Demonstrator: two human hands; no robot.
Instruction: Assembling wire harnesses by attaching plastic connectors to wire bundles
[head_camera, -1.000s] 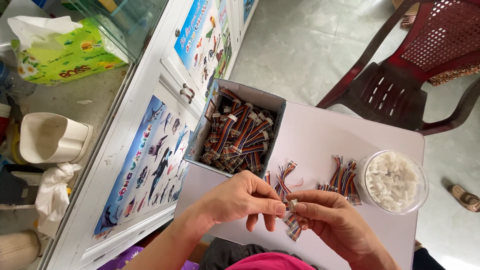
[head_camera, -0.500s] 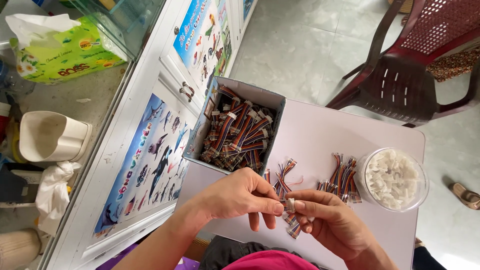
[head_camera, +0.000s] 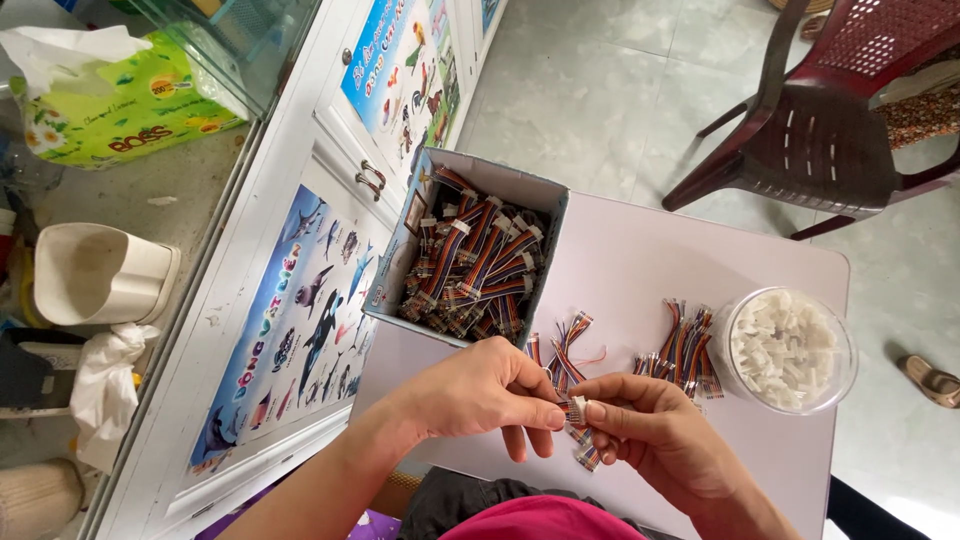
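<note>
hands (head_camera: 575, 410) unmoved, pinching white connector (head_camera: 577, 406).

Box (head_camera: 548, 215) left, tub (head_camera: 845, 345) right, wire bundles (head_camera: 685, 345) between, on table (head_camera: 640, 260)

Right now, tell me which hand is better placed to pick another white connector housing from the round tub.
Right, probably. The right hand lies on the same side as the round tub of white housings and nearer to it. The left hand sits farther off, beside the box of wire bundles, pinching the ribbon wire.
</note>
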